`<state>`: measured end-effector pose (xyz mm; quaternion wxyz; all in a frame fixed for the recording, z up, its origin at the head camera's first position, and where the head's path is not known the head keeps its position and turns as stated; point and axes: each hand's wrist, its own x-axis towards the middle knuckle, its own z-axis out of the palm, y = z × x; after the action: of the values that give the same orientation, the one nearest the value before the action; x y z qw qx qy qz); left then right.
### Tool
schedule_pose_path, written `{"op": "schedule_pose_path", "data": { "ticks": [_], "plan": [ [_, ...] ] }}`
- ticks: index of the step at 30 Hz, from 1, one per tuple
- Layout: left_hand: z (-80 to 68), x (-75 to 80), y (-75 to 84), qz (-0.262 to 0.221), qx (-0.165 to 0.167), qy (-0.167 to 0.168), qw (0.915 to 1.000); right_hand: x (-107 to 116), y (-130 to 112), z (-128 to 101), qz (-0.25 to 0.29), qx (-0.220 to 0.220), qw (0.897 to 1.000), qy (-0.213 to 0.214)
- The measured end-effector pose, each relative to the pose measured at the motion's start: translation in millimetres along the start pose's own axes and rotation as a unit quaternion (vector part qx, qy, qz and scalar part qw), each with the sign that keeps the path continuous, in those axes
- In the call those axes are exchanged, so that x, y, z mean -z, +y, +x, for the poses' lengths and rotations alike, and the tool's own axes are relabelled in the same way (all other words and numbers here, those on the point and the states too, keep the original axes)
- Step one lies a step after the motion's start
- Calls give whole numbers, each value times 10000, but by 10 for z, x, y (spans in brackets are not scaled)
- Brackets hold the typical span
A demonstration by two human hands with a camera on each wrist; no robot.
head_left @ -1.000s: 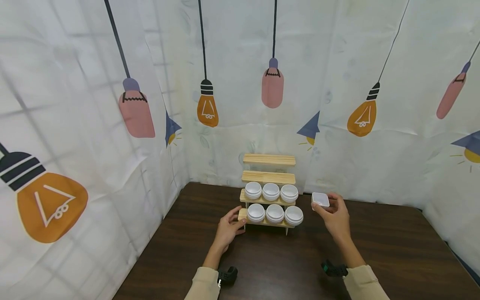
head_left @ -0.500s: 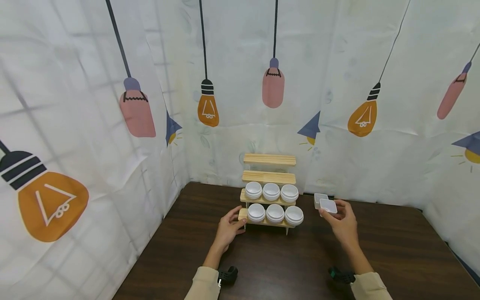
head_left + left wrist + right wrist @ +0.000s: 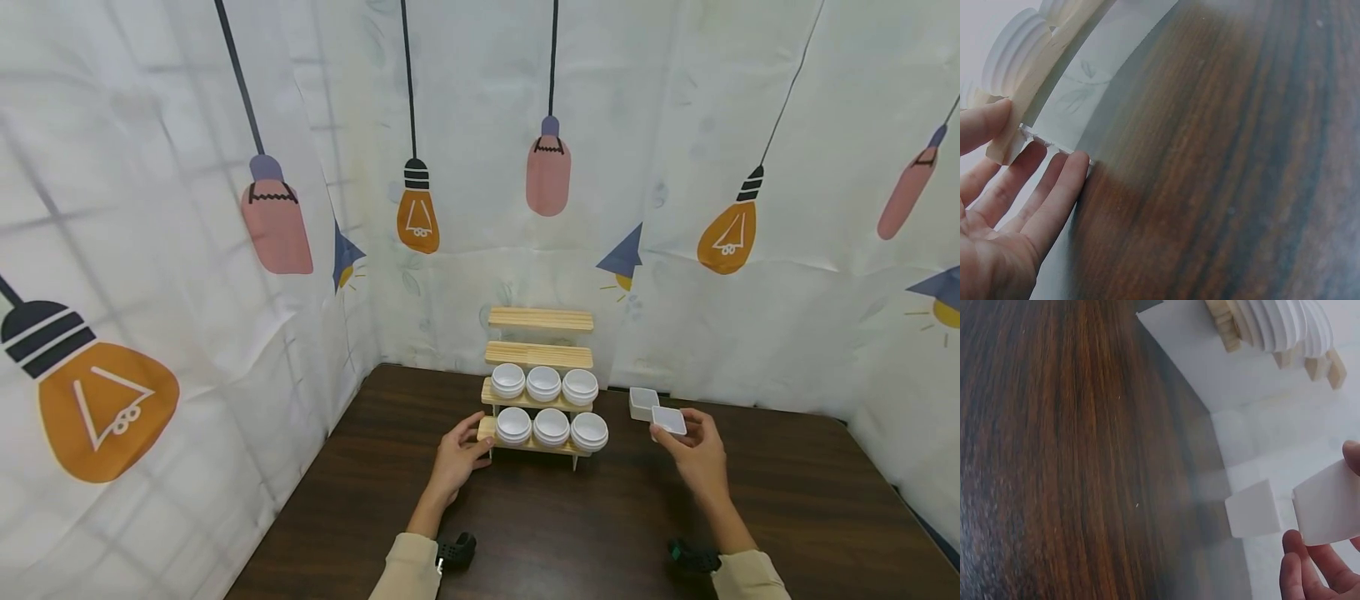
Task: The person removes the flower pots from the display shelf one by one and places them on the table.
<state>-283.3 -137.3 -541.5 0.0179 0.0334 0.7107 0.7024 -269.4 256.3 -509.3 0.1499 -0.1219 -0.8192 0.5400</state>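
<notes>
A tiered rack (image 3: 537, 356) of pale wooden boards stands at the back of the table. My left hand (image 3: 454, 457) grips the left end of its lowest board, thumb on top and fingers below, as the left wrist view shows. White round bowls (image 3: 551, 427) fill the two lower tiers, three on each; the two upper boards are bare. My right hand (image 3: 700, 457) pinches a small white square dish (image 3: 668, 421) between thumb and fingers. Just beyond it, a second white square dish (image 3: 642, 403) stands on the table, right of the rack.
The dark wood-grain table (image 3: 570, 525) ends at the back against a white curtain (image 3: 465, 125) printed with lamps and bulbs. More curtain hangs close along the left side. A dark band sits on each wrist.
My right hand has moved right and toward me with its square dish, and the second dish behind it has come into view. The left hand stays on the rack.
</notes>
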Motion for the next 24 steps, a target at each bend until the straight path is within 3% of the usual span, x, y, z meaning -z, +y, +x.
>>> {"op": "schedule_pose_path", "data": {
  "ticks": [24],
  "plan": [
    [-3,-2,-1,30,-29,16,10000,100,193,186,-35,-205,9998,8]
  ]
}}
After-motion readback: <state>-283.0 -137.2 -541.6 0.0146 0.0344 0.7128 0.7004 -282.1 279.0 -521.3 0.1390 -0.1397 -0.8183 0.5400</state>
